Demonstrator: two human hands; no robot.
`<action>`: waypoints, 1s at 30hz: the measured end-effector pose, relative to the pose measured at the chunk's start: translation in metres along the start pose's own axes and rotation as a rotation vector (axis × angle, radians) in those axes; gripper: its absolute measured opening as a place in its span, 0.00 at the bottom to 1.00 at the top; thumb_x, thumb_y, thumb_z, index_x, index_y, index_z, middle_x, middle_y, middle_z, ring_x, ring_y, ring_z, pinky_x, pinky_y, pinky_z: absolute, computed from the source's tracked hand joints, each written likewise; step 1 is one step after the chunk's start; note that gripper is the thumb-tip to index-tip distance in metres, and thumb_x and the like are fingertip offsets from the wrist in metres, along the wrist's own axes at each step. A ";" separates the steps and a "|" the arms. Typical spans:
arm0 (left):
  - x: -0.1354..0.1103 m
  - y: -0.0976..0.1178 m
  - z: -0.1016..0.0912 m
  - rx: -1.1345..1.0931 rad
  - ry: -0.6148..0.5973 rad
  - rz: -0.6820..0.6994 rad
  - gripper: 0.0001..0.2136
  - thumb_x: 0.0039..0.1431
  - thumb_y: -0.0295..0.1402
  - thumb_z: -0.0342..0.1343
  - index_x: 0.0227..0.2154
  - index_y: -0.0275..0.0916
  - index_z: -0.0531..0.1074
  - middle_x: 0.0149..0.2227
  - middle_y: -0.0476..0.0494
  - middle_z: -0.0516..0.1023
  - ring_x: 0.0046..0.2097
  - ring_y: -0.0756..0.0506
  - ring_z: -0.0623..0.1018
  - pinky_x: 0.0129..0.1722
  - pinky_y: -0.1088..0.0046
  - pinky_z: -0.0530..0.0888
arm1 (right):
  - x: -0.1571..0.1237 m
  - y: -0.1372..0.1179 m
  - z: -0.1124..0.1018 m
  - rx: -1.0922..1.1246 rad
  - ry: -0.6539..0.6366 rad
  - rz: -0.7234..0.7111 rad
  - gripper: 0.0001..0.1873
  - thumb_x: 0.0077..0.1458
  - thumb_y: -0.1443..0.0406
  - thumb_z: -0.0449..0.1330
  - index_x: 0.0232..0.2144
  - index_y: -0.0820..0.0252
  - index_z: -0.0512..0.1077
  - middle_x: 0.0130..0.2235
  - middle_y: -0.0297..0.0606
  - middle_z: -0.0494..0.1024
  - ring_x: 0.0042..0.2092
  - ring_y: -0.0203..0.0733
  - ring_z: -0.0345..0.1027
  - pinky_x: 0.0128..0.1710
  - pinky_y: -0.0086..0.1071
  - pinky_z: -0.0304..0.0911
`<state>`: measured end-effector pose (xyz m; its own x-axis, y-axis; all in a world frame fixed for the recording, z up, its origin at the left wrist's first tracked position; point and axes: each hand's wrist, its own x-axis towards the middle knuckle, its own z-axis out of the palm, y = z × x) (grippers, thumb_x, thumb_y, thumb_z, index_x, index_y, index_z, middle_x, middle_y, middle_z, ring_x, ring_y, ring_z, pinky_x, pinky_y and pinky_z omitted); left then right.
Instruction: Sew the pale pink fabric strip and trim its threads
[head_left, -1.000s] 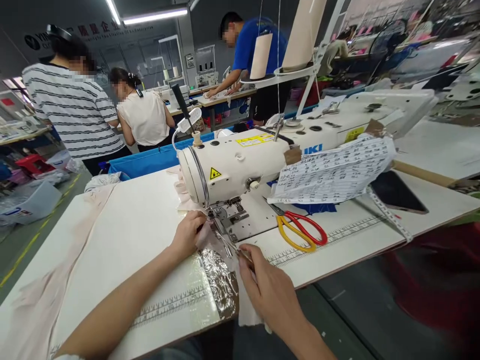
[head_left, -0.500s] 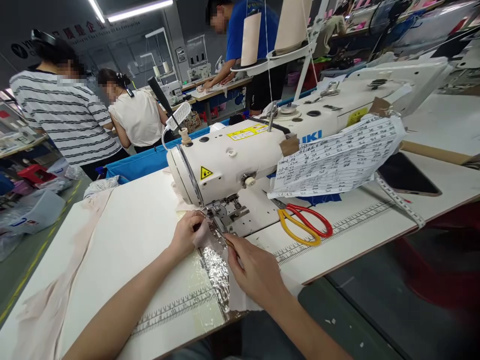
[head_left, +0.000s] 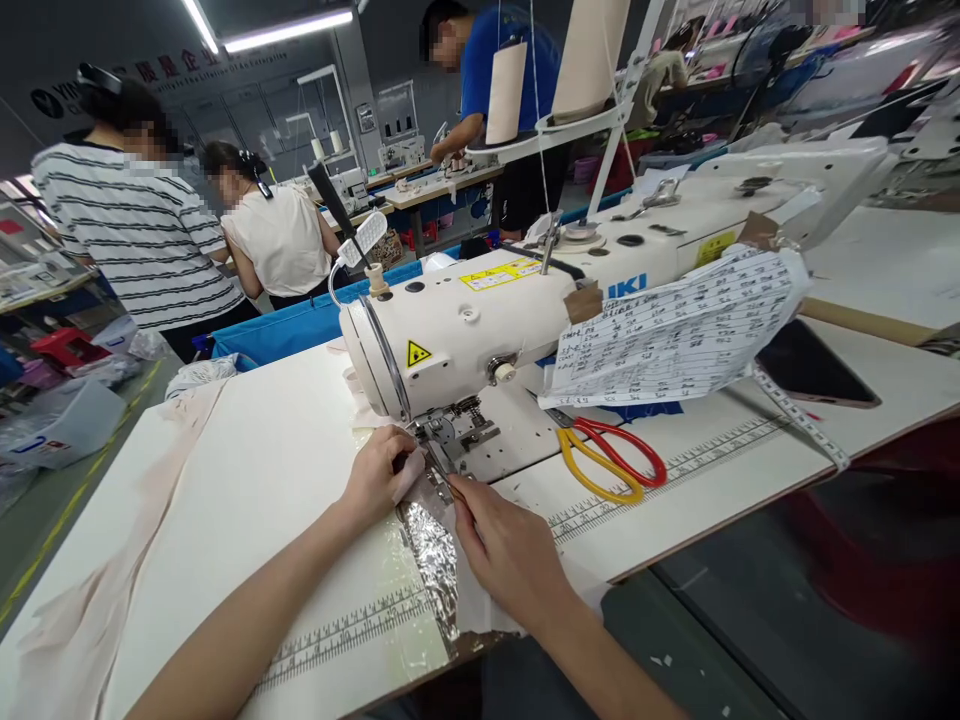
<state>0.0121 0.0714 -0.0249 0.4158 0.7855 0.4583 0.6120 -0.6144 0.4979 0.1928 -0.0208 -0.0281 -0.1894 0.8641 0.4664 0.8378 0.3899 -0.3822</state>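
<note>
A white sewing machine (head_left: 480,325) stands on the white table (head_left: 247,470). My left hand (head_left: 379,472) is closed on pale fabric (head_left: 409,478) just left of the presser foot (head_left: 439,440). My right hand (head_left: 502,550) rests on the fabric in front of the foot, fingers pinched on a thin metal tool that I cannot name, its tip toward the needle. A strip of silver foil (head_left: 433,560) lies under the fabric between my hands.
Red and yellow scissors (head_left: 611,460) lie right of the needle plate. A printed paper sheet (head_left: 675,335) hangs from the machine, a phone (head_left: 814,365) and tape measure (head_left: 802,420) beyond it. Pink fabric (head_left: 97,590) trails left. Three people work at benches behind.
My right hand has moved forward and left, from the table's front edge up to the presser foot. The left hand stays on the fabric. The view shifted slightly.
</note>
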 end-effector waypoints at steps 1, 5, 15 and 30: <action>0.000 0.000 0.000 0.000 -0.012 -0.004 0.08 0.62 0.35 0.50 0.31 0.39 0.71 0.34 0.43 0.75 0.38 0.46 0.75 0.37 0.68 0.73 | 0.000 0.000 -0.001 0.004 -0.002 -0.002 0.19 0.64 0.69 0.44 0.50 0.64 0.70 0.42 0.44 0.82 0.33 0.40 0.77 0.27 0.29 0.67; 0.003 0.000 -0.002 -0.010 -0.040 -0.010 0.07 0.61 0.35 0.51 0.32 0.39 0.72 0.35 0.44 0.75 0.38 0.46 0.74 0.37 0.69 0.73 | 0.001 0.001 -0.002 0.031 -0.009 -0.003 0.19 0.64 0.69 0.44 0.50 0.64 0.70 0.42 0.43 0.82 0.32 0.40 0.76 0.27 0.29 0.67; 0.007 -0.009 -0.003 -0.129 -0.054 -0.049 0.09 0.59 0.34 0.52 0.26 0.39 0.68 0.32 0.46 0.74 0.35 0.48 0.74 0.33 0.73 0.70 | -0.002 0.004 0.000 0.111 0.021 0.024 0.18 0.64 0.69 0.44 0.50 0.63 0.69 0.43 0.42 0.81 0.32 0.40 0.76 0.28 0.31 0.68; 0.007 -0.003 -0.004 -0.141 -0.049 -0.127 0.08 0.58 0.35 0.52 0.25 0.39 0.67 0.29 0.47 0.73 0.33 0.48 0.72 0.33 0.73 0.67 | 0.001 0.002 0.002 0.055 0.048 0.042 0.18 0.63 0.68 0.46 0.49 0.63 0.72 0.42 0.42 0.82 0.33 0.41 0.77 0.27 0.30 0.67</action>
<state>0.0103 0.0787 -0.0199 0.3758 0.8578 0.3505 0.5628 -0.5118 0.6491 0.1930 -0.0188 -0.0303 -0.1290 0.8640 0.4867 0.8149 0.3720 -0.4444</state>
